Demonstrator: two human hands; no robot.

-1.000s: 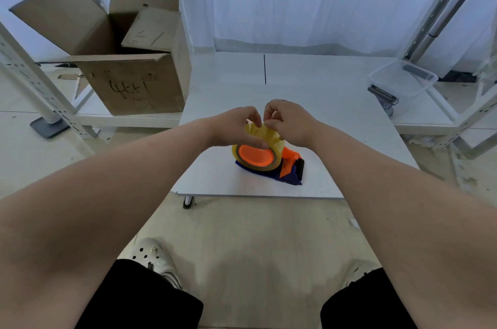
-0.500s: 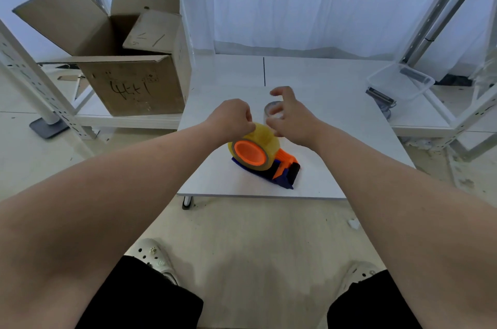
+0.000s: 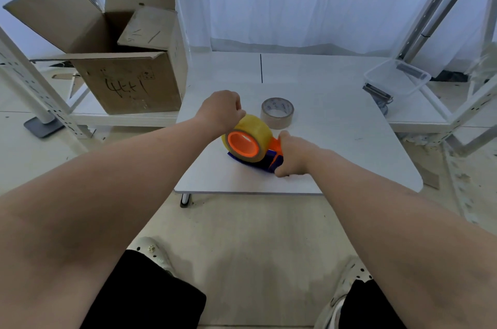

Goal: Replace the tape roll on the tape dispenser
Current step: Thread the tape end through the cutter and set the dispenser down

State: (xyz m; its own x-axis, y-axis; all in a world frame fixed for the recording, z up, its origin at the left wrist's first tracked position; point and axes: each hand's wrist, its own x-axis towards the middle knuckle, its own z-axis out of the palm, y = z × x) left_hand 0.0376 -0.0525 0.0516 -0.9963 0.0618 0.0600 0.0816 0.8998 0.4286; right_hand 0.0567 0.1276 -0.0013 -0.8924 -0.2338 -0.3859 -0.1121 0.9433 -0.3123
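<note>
The left hand (image 3: 219, 110) closes its fingers on the roll (image 3: 248, 137); the right hand (image 3: 291, 155) grips the dispenser (image 3: 271, 160) on the counter (image 3: 336, 140). If the roll sticks, pulling may tip it (spare roll (image 3: 277, 113) stands near).

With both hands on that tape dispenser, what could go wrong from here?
1. The dispenser sits close to the near edge of the white table; a hard pull by the right hand might drag it off.
2. The left hand presses the yellow tape roll from behind; its loose end could stick to the fingers.
3. The empty roll lies just behind and could get knocked.
</note>
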